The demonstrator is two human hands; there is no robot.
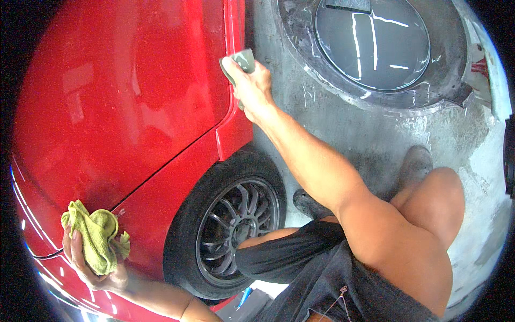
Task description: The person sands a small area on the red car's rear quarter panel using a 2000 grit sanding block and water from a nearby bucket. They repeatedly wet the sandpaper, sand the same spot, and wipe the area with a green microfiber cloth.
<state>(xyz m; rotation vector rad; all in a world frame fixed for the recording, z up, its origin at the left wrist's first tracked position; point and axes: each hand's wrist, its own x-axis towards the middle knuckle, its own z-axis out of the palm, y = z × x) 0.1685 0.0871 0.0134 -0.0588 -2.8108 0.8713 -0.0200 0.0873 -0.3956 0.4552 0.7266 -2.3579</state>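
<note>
The head view shows us two bare hands at work along a red car, and we place everything by its multi-spoke wheel (244, 231). Beyond the wheel, our right hand (252, 88) has its fingers closed firmly around a grey-green pad (245, 60), held at the lower edge of the door panel (134, 91), above the sill end (232, 137); whether it presses there we cannot tell. To the left of the wheel, our left hand (102, 278) cups a bunched yellow-green cloth (96, 241), fingers curled round it, over the seam between the door and the wheel-arch panel (155, 231). We judge the handwork to be under way rather than finished, since both pad and cloth are in hand beside the bodywork. The door looks glossy, but its pale patches could be reflections, so we cannot say which parts are done. A whitish mark (121, 213) just beside the cloth, left of the wheel, might be residue left to deal with, or only glare. Beyond the wheel and to its right, a large round dark tub (456, 59) stands on the concrete floor (332, 129).
</note>
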